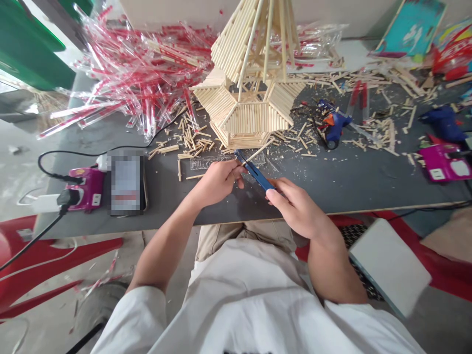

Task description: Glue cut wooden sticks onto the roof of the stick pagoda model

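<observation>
My right hand (297, 204) is wrapped round the lower end of a blue cutting tool (257, 176), which slants up to the left. At its upper end, my left hand (223, 179) pinches a thin wooden stick (261, 150) that points up to the right across the tool. Just beyond both hands stands a pagoda-like model (250, 117) made of wooden sticks, with a tall pointed roof over a lower tiled ring. A clear ruler (206, 162) lies flat behind my left hand, partly hidden by it.
Plastic wrappers (147, 73) heap at the back left. A phone (126, 182) lies beside a purple power block (87, 187). Stick offcuts (195, 140) litter the dark table (354, 182). Blue glue guns (336, 125) and another purple block (444, 162) are on the right.
</observation>
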Tool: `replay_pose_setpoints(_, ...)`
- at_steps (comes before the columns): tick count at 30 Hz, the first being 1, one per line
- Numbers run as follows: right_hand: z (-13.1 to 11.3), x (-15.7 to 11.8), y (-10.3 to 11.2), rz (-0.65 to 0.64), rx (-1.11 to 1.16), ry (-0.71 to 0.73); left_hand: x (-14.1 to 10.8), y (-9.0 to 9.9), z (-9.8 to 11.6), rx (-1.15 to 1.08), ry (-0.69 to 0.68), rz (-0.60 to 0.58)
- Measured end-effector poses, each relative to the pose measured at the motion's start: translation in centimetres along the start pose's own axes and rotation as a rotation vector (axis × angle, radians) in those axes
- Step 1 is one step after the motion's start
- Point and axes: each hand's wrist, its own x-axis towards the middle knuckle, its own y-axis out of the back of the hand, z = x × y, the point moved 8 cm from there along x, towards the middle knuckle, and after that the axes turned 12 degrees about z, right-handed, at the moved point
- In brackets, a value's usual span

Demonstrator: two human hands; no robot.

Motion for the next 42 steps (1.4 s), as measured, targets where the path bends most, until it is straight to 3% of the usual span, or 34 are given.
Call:
replay_pose_setpoints(5,0.0,0.0,-0.2,0.042,-0.257,0.003,0.1,0.0,-0.2,0.004,-0.013,0.016)
replay_pose_setpoints(9,0.0,0.4,-0.4,0.057,-0.312,0.025,0.2,-0.1,-0.3,0.004,-0.023,0.019)
replay_pose_setpoints(16,0.2,1.0,-0.7,-0.063,-0.37,0.066,0.0,-0.4,-1.0,0.037,0.026,-0.011)
replay_pose_setpoints(21,0.8,-0.3,-0.4,-0.194,-0.381,0.026,-1.3,-2.3,-1.2,0.074,0.081,-0.072)
replay_pose_setpoints(26,1.7,-1.3,0.1,-0.204,-0.383,-0.024,-1.9,-3.8,-0.4,0.151,0.094,-0.056)
replay_pose_setpoints(29,1.7,-1.1,0.8,-0.178,-0.377,-0.006,-2.1,-3.8,-0.2,0.183,0.091,-0.038)
replay_pose_setpoints(33,1.5,-1.5,1.7,-0.254,-0.363,0.03,-3.2,-2.6,-0.6,0.23,0.084,-0.014)
replay_pose_setpoints(37,2.2,-2.3,3.7,-0.158,-0.469,0.018,-4.7,-0.4,-1.3,0.308,0.089,0.097)
replay_pose_setpoints(42,3.0,-2.4,6.1,0.235,-0.869,0.174,-5.6,1.0,-2.1,0.568,0.099,0.213)
